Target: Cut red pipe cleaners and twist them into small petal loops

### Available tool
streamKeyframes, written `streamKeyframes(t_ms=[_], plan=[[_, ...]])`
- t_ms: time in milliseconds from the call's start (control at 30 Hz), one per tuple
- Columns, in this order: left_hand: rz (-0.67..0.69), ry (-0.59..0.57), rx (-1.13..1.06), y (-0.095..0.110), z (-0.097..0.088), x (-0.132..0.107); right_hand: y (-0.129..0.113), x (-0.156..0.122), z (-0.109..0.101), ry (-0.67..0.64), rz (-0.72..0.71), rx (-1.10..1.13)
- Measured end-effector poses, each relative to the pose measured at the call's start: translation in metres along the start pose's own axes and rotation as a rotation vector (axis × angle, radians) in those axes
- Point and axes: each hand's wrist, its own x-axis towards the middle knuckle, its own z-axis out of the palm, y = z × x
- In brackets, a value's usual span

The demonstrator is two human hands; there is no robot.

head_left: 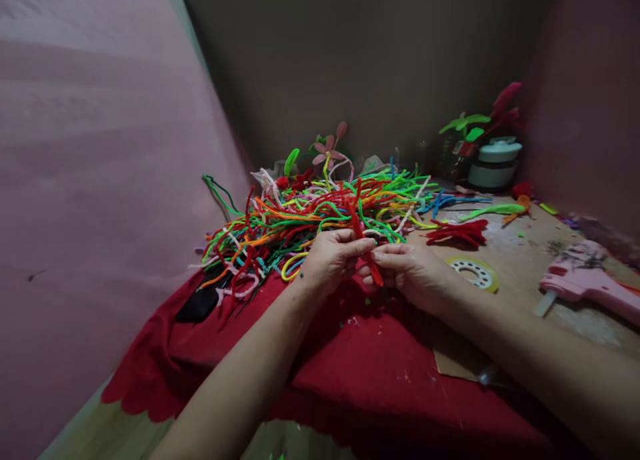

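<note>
My left hand (333, 255) and my right hand (413, 271) meet over a red cloth (360, 367), both pinched on a red pipe cleaner (364, 243) that runs up between them. The left fingers grip its upper part, the right fingers its lower end. Just behind the hands lies a big tangled heap of pipe cleaners (320, 213) in green, orange, red, yellow, pink and blue.
A pink glue gun (583, 277) lies at the right on the wooden table (530, 260). A tape roll (473, 272) and a bundle of red pieces (460, 232) sit near my right hand. Finished pipe-cleaner flowers (327, 152) and a jar (495, 163) stand by the back wall.
</note>
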Motion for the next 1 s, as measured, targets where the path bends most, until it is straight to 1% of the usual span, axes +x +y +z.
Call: streamKeyframes(t_ms=[133, 300, 467, 567, 700, 833, 1000], plan=[[0.026, -0.016, -0.005, -0.003, -0.002, 0.001, 0.0, 0.001, 0.0, 0.026, 0.001, 0.037], [0.043, -0.037, 0.039, -0.001, -0.001, 0.0, 0.0, 0.0, 0.001, 0.062, 0.037, 0.002], [0.133, 0.015, 0.105, 0.0, -0.002, 0.0, 0.0, 0.0, 0.001, 0.063, 0.012, -0.025], [0.139, 0.02, 0.12, -0.002, -0.003, 0.002, 0.0, 0.0, 0.001, 0.059, 0.012, -0.052], [0.127, 0.005, 0.124, -0.003, -0.002, 0.001, -0.002, 0.0, 0.001, 0.097, 0.044, -0.055], [0.11, 0.06, 0.224, 0.002, 0.002, -0.002, -0.005, -0.002, 0.003, 0.144, 0.044, -0.076], [0.201, 0.166, 0.398, 0.007, 0.006, -0.007, -0.006, -0.002, 0.008, 0.217, 0.042, -0.103]])
